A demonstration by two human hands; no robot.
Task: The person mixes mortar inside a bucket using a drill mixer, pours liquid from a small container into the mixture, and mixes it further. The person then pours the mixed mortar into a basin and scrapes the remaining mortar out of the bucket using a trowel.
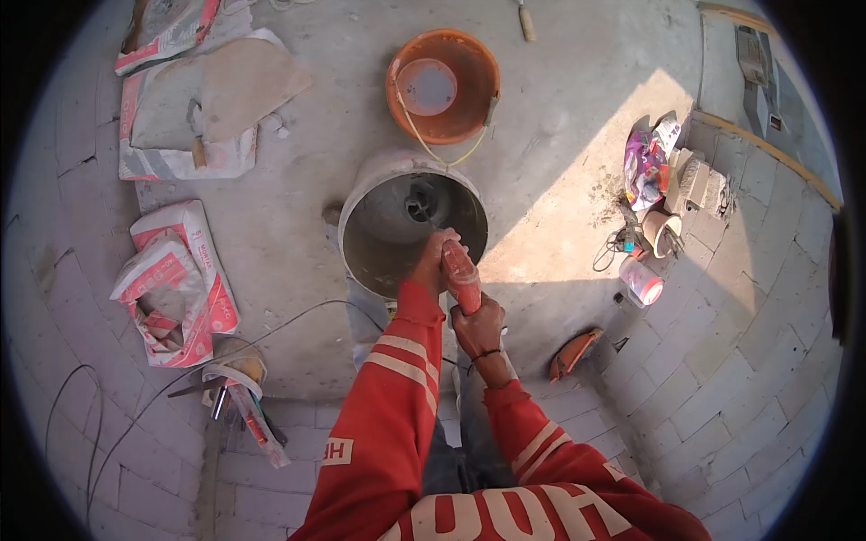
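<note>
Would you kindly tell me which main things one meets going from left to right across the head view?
Red-and-white bags, large grey bucket, orange curved object, jar with a reddish lid.

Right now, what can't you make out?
Head view:
Red handheld power tool: handle hidden by right hand.
Pale grey round bucket: near rim partly covered by left red sleeve.
Top-left white-and-red sack: cut off by top edge.
Whitish red-lidded jar: contents too small.
</note>
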